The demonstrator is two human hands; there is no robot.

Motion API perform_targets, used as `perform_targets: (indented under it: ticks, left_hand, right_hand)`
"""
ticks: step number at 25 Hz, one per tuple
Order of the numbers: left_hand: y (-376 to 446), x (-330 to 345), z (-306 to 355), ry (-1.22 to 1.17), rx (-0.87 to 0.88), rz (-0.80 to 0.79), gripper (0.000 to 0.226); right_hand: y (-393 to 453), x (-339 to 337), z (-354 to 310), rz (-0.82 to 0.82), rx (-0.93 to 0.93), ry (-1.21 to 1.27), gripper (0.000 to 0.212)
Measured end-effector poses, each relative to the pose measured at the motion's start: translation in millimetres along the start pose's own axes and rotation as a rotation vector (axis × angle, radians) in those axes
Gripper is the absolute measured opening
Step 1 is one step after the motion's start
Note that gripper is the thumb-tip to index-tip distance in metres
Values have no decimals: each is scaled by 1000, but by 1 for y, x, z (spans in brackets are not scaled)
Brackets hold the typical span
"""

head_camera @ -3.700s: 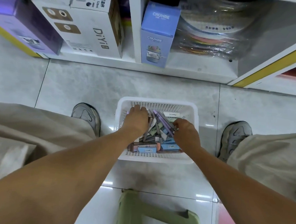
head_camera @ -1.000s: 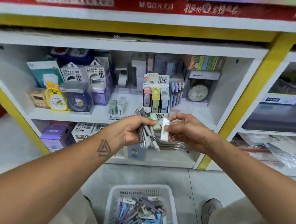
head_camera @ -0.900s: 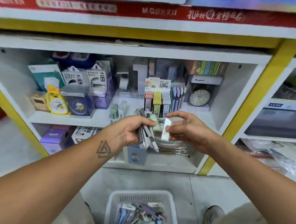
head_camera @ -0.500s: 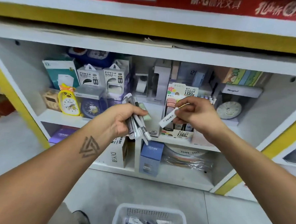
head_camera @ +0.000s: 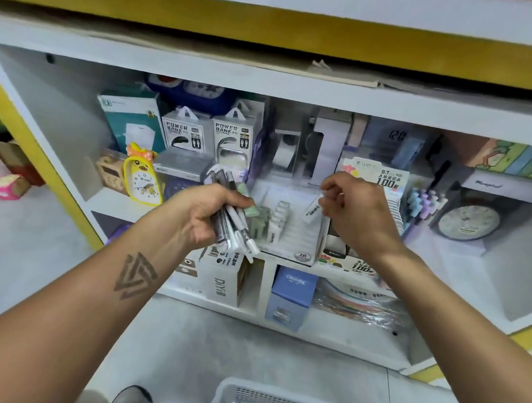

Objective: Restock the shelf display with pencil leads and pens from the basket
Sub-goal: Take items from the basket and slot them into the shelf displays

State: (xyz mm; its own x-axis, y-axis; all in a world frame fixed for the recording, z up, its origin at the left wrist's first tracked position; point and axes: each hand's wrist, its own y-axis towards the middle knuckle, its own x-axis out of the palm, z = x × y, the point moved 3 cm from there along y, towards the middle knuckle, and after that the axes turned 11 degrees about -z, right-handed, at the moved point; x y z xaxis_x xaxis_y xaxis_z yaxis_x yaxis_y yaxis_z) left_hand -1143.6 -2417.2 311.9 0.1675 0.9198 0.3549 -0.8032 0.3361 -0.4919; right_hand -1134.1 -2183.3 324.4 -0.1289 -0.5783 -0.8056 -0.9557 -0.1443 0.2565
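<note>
My left hand grips a bundle of pens and lead tubes in front of the middle shelf. My right hand pinches one white lead tube and holds it over a clear display tray marked 2B. That tray holds a short row of white and green tubes. Right of it stands a taller 0.7 lead display, partly hidden by my right hand. The white basket sits on the floor at the bottom edge.
The shelf also carries power bank boxes, a yellow duck clock, a tape dispenser, pastel pens and a round clock. Below stand a DIY box and a blue box.
I have come closer to the shelf. My right hand carried the white tube left from the 0.7 display to over the 2B tray. The left hand keeps its bundle.
</note>
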Motion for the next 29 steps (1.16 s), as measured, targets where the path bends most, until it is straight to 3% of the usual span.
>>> perform_targets:
  ticks: [9,16,29]
  left_hand:
    - [9,-8,-10,6,-17,23,13]
    - [9,-6,-9,-11,10,38,42]
    - [11,3,-10,-33,12,31,31]
  right_hand:
    - [29,25,-10,-4,-58,-227,8]
    - [3,21,-7,-199,-62,-133,11]
    - [0,34,-10,-255,-116,-150,8]
